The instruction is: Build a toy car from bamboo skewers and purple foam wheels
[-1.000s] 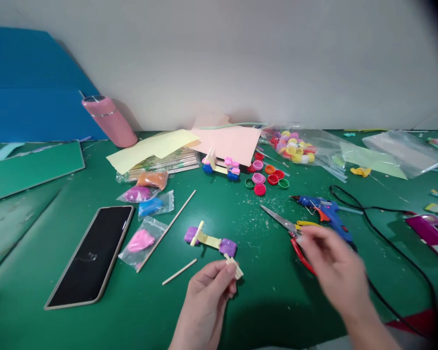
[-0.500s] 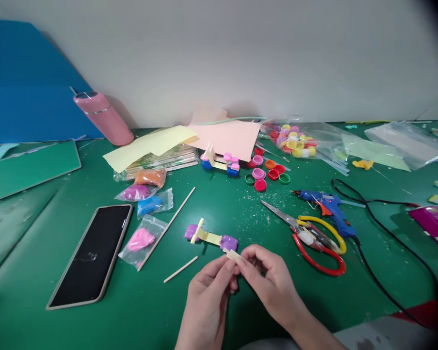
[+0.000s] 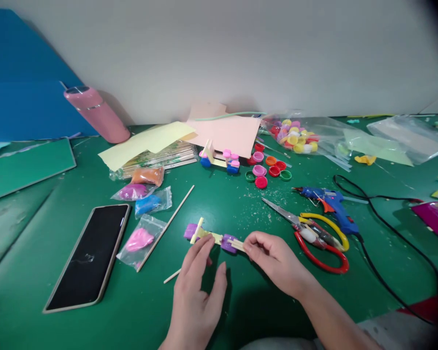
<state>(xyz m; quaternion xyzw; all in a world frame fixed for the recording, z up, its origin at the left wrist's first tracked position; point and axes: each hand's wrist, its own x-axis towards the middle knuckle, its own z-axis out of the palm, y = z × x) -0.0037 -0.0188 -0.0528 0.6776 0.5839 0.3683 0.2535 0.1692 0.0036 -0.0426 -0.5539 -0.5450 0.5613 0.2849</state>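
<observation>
A small toy car (image 3: 216, 237) with a pale stick body and purple clay wheels lies in front of me. My left hand (image 3: 200, 287) has its fingers stretched out, the fingertips at the car's pale body; whether they press on it I cannot tell. My right hand (image 3: 273, 257) pinches short wooden sticks (image 3: 237, 244), whose far ends lie over the car's right purple wheels. Partly behind my left hand lies a thin short stick (image 3: 172, 276). Farther back stands a similar car (image 3: 219, 160) with blue and pink wheels.
Scissors (image 3: 302, 228) and a blue glue gun (image 3: 328, 204) with a black cord lie at right. At left are a phone (image 3: 87, 257), bagged clay (image 3: 140, 240), a long stick (image 3: 168, 226) and a pink bottle (image 3: 98, 114). Coloured caps (image 3: 261, 170) and paper (image 3: 226, 133) lie behind.
My hands have moved apart. My left hand has let go of the sticks and reached to the car; my right hand has carried them up to the purple wheels.
</observation>
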